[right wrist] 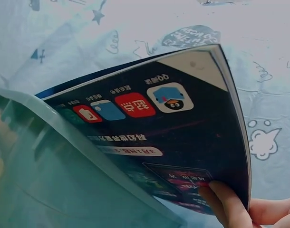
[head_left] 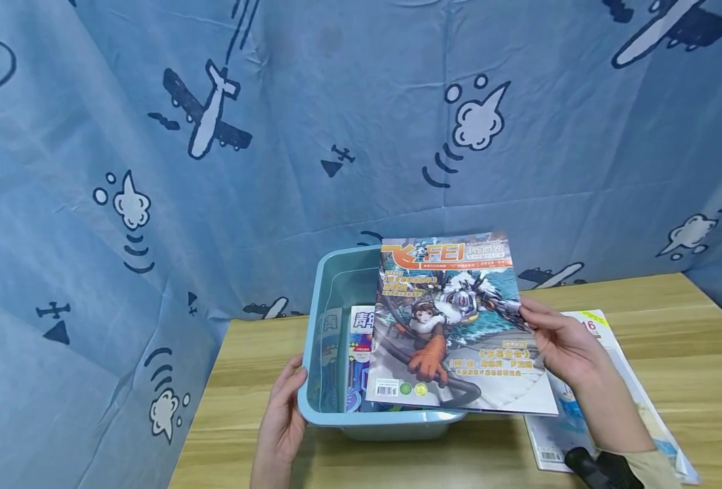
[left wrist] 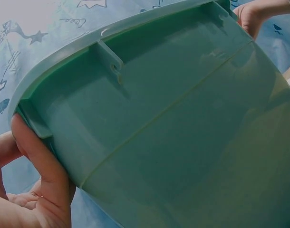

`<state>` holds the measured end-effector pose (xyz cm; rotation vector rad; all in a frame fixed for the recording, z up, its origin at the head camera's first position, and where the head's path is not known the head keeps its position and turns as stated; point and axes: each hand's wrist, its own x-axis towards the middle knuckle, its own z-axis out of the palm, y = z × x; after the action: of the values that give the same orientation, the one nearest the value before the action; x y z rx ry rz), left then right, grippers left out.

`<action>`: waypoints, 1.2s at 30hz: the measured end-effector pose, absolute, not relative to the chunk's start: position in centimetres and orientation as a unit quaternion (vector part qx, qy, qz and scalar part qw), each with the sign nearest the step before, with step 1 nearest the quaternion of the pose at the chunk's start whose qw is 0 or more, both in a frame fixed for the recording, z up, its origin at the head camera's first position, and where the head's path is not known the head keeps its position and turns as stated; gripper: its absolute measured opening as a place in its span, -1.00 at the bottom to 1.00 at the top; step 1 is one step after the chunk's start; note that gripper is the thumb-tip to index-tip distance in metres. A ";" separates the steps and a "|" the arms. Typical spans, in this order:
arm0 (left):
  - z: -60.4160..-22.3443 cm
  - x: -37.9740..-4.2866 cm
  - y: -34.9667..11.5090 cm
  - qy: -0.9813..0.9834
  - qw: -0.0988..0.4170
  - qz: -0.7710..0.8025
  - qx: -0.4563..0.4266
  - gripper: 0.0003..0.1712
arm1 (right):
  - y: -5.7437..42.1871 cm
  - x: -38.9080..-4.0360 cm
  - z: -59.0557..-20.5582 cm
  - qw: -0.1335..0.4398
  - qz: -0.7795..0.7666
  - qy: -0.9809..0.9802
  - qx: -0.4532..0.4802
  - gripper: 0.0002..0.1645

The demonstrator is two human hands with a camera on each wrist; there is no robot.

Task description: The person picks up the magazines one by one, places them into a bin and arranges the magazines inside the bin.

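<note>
My right hand (head_left: 565, 339) pinches the right edge of a magazine (head_left: 452, 326) with an orange FEI title and a cartoon figure on its cover. In the right wrist view the dark back cover of that magazine (right wrist: 183, 128) shows, thumb and fingers at its edge. It hangs tilted over the right part of a blue-green plastic bin (head_left: 330, 261). On the bin's left side, my left hand (head_left: 284, 407) grips the rim; in the left wrist view its fingers curl at the bin wall (left wrist: 149, 123). Inside the bin lies another magazine (head_left: 361, 353), partly hidden under the held one.
A light-coloured magazine (head_left: 636, 394) lies on the wooden table (head_left: 691, 339) to the right, partly behind my right forearm. Behind the table hangs a blue cloth (head_left: 336, 136) with airplane and cloud prints. A black strap (head_left: 599, 468) is on the right wrist.
</note>
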<state>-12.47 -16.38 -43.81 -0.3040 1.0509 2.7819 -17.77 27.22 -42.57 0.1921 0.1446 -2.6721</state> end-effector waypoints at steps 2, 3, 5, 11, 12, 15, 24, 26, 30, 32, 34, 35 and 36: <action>-43.9 -12.8 -16.1 0.351 0.078 0.927 -0.102 -0.71 | 27.2 -17.8 -42.5 0.221 -0.970 0.054 0.082 -0.59; -44.0 -13.0 -16.0 0.351 0.078 0.927 -0.103 -0.70 | 27.1 -17.7 -42.5 0.218 -0.970 0.054 0.089 -0.59; -44.1 -13.3 -15.7 0.349 0.081 0.928 -0.104 -0.69 | 27.1 -17.7 -42.4 0.213 -0.971 0.057 0.093 -0.60; -44.0 -13.4 -15.1 0.365 0.078 0.922 -0.105 -0.69 | 26.8 -17.6 -42.3 0.212 -0.971 0.064 0.094 -0.59; -44.0 -13.4 -15.1 0.365 0.076 0.922 -0.107 -0.69 | 26.7 -17.6 -42.3 0.212 -0.970 0.065 0.097 -0.59; -43.9 -13.2 -14.9 0.363 0.074 0.922 -0.114 -0.69 | 26.6 -17.6 -42.2 0.207 -0.970 0.070 0.106 -0.60; -43.8 -13.1 -14.3 0.358 0.086 0.923 -0.113 -0.70 | 26.9 -17.5 -42.0 0.205 -0.970 0.081 0.106 -0.60; -43.8 -13.2 -14.3 0.360 0.085 0.922 -0.114 -0.70 | 26.9 -17.4 -41.9 0.207 -0.969 0.080 0.105 -0.61; -43.8 -13.4 -14.1 0.365 0.084 0.920 -0.115 -0.69 | 26.8 -17.4 -41.8 0.209 -0.970 0.079 0.099 -0.61; -43.7 -13.5 -14.0 0.365 0.086 0.920 -0.113 -0.69 | 26.8 -17.3 -41.8 0.206 -0.970 0.082 0.100 -0.61; -43.7 -13.5 -13.9 0.365 0.088 0.920 -0.112 -0.70 | 26.7 -17.3 -41.7 0.204 -0.970 0.083 0.102 -0.62; -43.7 -13.6 -13.9 0.365 0.089 0.920 -0.112 -0.70 | 26.6 -17.3 -41.7 0.203 -0.970 0.086 0.101 -0.63; -43.7 -13.6 -13.9 0.365 0.090 0.920 -0.112 -0.71 | 26.6 -17.2 -41.7 0.203 -0.970 0.088 0.101 -0.63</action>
<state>-13.61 -13.87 -43.70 -0.3342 1.0855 2.7344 -17.24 26.58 -41.70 0.2829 0.2456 -2.7070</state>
